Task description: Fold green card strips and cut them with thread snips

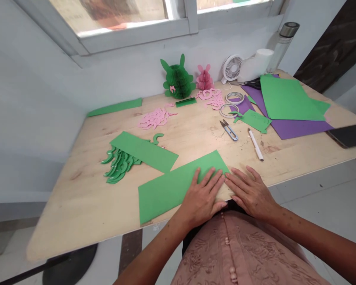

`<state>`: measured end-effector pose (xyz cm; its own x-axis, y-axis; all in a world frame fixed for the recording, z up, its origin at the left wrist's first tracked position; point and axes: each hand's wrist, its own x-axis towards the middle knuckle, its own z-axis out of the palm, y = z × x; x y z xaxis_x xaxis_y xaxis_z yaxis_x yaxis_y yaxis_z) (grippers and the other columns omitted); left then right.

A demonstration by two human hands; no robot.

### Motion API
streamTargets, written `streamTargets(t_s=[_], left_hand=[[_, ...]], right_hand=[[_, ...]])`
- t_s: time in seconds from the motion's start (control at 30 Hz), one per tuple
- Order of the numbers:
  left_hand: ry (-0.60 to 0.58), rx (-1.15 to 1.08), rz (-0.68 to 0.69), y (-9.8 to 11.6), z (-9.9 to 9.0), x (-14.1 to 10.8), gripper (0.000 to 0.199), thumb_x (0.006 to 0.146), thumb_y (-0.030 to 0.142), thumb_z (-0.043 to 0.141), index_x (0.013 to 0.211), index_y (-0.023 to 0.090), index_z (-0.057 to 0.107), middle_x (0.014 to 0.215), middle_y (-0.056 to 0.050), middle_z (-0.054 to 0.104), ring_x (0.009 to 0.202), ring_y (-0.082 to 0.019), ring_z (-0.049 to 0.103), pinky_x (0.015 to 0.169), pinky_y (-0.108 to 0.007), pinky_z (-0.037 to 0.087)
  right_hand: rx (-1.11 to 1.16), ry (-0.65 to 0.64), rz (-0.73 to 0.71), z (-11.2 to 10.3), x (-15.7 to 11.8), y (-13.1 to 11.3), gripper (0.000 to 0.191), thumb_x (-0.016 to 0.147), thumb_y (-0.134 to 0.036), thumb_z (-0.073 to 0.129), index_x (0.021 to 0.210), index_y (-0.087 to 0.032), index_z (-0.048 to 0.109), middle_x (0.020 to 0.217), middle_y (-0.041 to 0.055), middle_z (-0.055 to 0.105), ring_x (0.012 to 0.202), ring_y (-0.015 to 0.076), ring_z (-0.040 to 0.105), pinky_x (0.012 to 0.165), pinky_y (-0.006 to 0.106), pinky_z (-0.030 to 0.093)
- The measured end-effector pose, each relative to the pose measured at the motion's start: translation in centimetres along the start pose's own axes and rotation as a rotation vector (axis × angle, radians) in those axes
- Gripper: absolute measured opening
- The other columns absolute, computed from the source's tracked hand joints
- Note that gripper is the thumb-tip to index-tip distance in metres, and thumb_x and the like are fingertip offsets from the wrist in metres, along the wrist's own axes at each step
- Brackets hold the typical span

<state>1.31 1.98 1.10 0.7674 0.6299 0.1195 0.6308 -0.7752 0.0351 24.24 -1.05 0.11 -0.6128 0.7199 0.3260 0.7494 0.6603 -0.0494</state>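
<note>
A long green paper strip [166, 194] lies slanted along the front edge of the table. My left hand [201, 194] rests flat on its right part, fingers spread. Just beside it, my right hand [250, 190] lies palm down with its fingertips at the strip's right end, fingers stretched out. Neither hand grips anything. Beyond the strip, a second green strip [145, 150] partly covers a heap of curved green cutouts [118, 168]. A white pen [255, 145] and blue thread snips [229, 130] lie beyond my right hand.
Pink cutouts [156, 118], tape rolls [234, 98] and green and pink paper figures [179, 83] are at the back. A small white fan [231, 68] stands near a bottle [281, 45]. Green sheets [290, 99] over purple ones and a phone [350, 135] lie right.
</note>
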Motion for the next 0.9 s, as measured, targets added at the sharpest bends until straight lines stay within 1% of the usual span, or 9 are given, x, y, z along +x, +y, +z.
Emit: streamTargets(t_s=[0.07,0.13,0.27,0.37,0.5,0.6,0.67,0.8,0.9], left_hand=[[-0.03,-0.008,0.002,0.5,-0.2,-0.2,0.067,0.093,0.06,0.031,0.147,0.02,0.031,0.155,-0.005,0.03,0.144,-0.026,0.022,0.116,-0.053,0.016],[-0.035,0.002,-0.015,0.6,-0.4,-0.6,0.07,0.091,0.064,0.031,0.147,0.022,0.03,0.155,-0.005,0.031,0.144,-0.027,0.023,0.116,-0.053,0.018],[-0.036,0.028,-0.051,-0.3,-0.7,-2.6,0.07,0.09,0.066,0.034,0.147,0.027,0.031,0.155,-0.004,0.031,0.144,-0.028,0.023,0.115,-0.052,0.017],[-0.051,0.059,-0.123,-1.5,-0.9,-5.8,0.069,0.089,0.066,0.035,0.147,0.029,0.031,0.155,-0.004,0.029,0.144,-0.028,0.022,0.116,-0.051,0.015],[-0.053,0.15,-0.247,-3.5,-0.8,-11.2,0.065,0.09,0.06,0.04,0.147,0.029,0.032,0.154,-0.005,0.032,0.144,-0.029,0.022,0.116,-0.051,0.013],[-0.04,0.182,-0.357,-4.6,-0.7,-14.7,0.066,0.09,0.056,0.043,0.148,0.026,0.032,0.152,-0.007,0.036,0.143,-0.029,0.024,0.115,-0.05,0.015],[-0.044,0.208,-0.389,-4.9,-0.6,-16.3,0.065,0.091,0.052,0.04,0.149,0.023,0.03,0.152,-0.009,0.036,0.143,-0.029,0.025,0.115,-0.051,0.016],[-0.025,0.189,-0.463,-4.8,-0.4,-17.1,0.068,0.091,0.058,0.038,0.148,0.022,0.03,0.151,-0.008,0.037,0.143,-0.029,0.025,0.116,-0.05,0.015],[-0.015,0.172,-0.47,-4.7,-0.4,-17.0,0.069,0.09,0.058,0.039,0.148,0.023,0.03,0.151,-0.007,0.037,0.143,-0.029,0.025,0.116,-0.051,0.015]], right_hand=[[-0.01,0.007,-0.005,0.1,-0.1,0.0,0.043,0.093,-0.028,0.049,0.134,-0.017,0.052,0.137,0.0118,0.055,0.134,0.0294,0.04,0.107,0.059,0.027],[-0.015,0.011,-0.008,0.2,-0.1,0.1,0.042,0.093,-0.028,0.049,0.134,-0.017,0.052,0.137,0.0114,0.055,0.134,0.0296,0.04,0.107,0.059,0.026],[-0.007,0.011,-0.009,0.3,-0.3,0.3,0.042,0.093,-0.027,0.05,0.134,-0.018,0.052,0.136,0.0108,0.056,0.133,0.0299,0.041,0.106,0.06,0.028],[-0.025,0.003,-0.017,0.4,-0.4,0.4,0.043,0.093,-0.027,0.05,0.136,-0.018,0.05,0.137,0.0098,0.055,0.133,0.0301,0.041,0.106,0.059,0.028],[-0.057,-0.007,-0.022,0.5,-0.4,0.4,0.045,0.094,-0.027,0.049,0.138,-0.022,0.046,0.138,0.0068,0.054,0.133,0.0295,0.041,0.108,0.058,0.025],[-0.058,-0.003,-0.027,0.6,-0.5,0.5,0.045,0.093,-0.025,0.05,0.138,-0.022,0.046,0.137,0.0065,0.055,0.133,0.0299,0.042,0.108,0.057,0.025],[-0.059,0.008,-0.037,0.6,-0.6,0.8,0.046,0.093,-0.025,0.051,0.138,-0.022,0.046,0.136,0.0067,0.056,0.133,0.0303,0.042,0.108,0.057,0.025],[-0.035,0.044,-0.027,-0.2,0.0,0.3,0.048,0.092,-0.025,0.051,0.139,-0.023,0.045,0.135,0.0069,0.058,0.133,0.0305,0.041,0.109,0.058,0.024],[0.012,0.08,-0.053,-0.7,2.4,-2.5,0.048,0.093,-0.026,0.05,0.139,-0.017,0.045,0.137,0.0099,0.055,0.135,0.0302,0.038,0.11,0.059,0.022]])
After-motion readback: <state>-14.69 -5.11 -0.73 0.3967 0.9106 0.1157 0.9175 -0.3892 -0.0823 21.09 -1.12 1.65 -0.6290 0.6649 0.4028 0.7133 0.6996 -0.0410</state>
